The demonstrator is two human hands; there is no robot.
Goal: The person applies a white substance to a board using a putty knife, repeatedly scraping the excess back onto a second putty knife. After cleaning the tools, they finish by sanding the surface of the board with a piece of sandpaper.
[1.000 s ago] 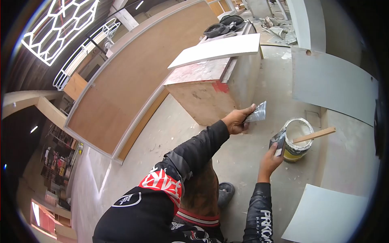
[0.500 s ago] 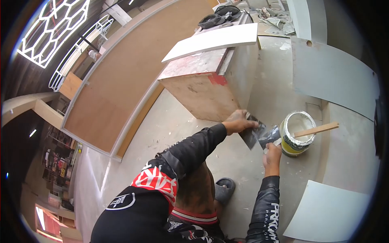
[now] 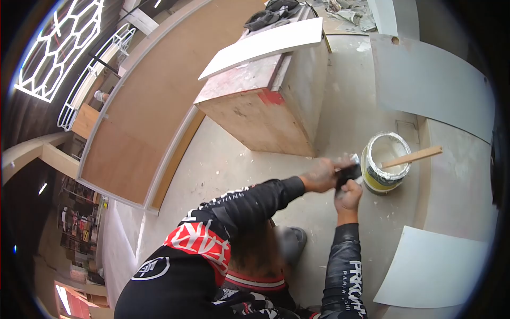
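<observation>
My left hand (image 3: pixel 320 175) is closed on a dark, flat scraper plate (image 3: pixel 348 173), which is smeared by motion. Close below it, my right hand (image 3: pixel 348 195) grips a putty knife (image 3: pixel 359 181); a bit of its pale handle shows by the thumb. The two blades overlap in this view, so the putty knife's blade is mostly hidden. Just right of both hands stands a bucket (image 3: pixel 379 183) with a yellow band and a rim crusted white. Whitish paste coats its inside, and a wooden stick (image 3: pixel 413 157) leans out over the right rim.
Ahead is a wooden cabinet (image 3: pixel 260 119) with a white board (image 3: pixel 265 47) on top. A large brown panel (image 3: pixel 143 111) leans at left. Grey panel (image 3: pixel 433 80) and white panel (image 3: pixel 433 268) lie at right. My sandalled foot (image 3: pixel 293 244) is on the floor below my hands.
My left hand has moved right and slightly down, bringing the scraper plate over the putty knife. My right hand has shifted a little up and left. The camera view has moved slightly.
</observation>
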